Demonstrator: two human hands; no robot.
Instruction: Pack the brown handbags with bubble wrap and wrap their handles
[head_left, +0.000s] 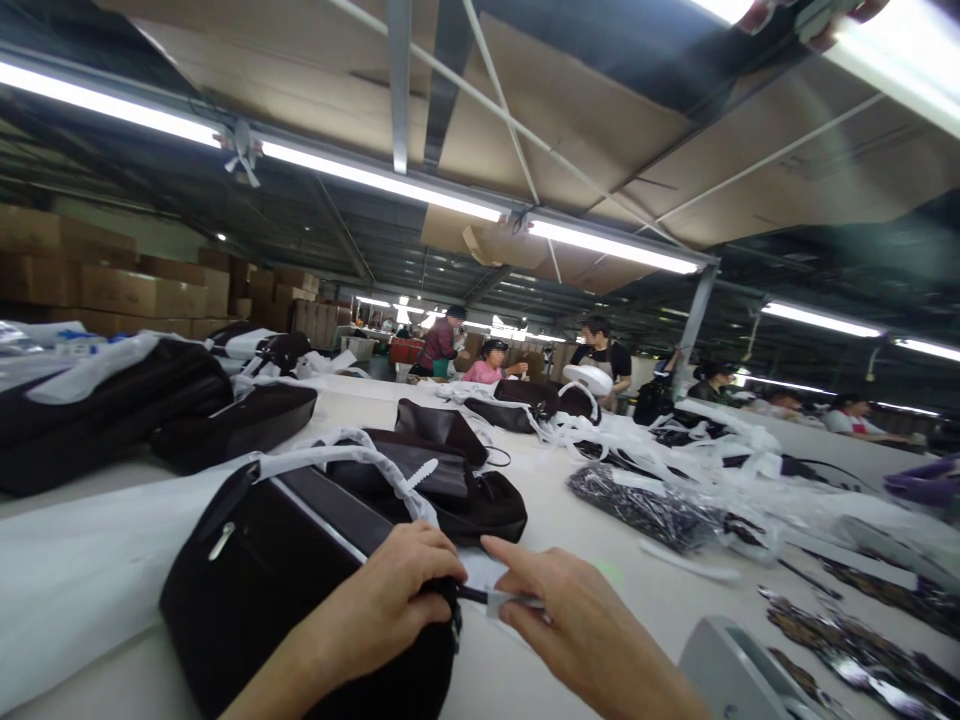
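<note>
A black handbag (315, 570) lies on the table in front of me, a silver zip pull on its side. White wrapping (352, 455) covers its handle. My left hand (397, 590) is closed on the bag's right end, with thumb and fingers pinching its edge. From that spot a short black strap (472, 594) runs to the right. My right hand (559, 605) pinches a small white piece (510, 603) around the strap's end; whether it is paper or plastic I cannot tell. Its index finger points toward my left hand.
More black bags (427, 480) lie behind and to the left. White wrapping strips (637, 435) and plastic-wrapped goods (649, 505) cover the right side. A grey device (739, 670) stands at the lower right. Several people work farther back; cardboard boxes (142, 290) are stacked at left.
</note>
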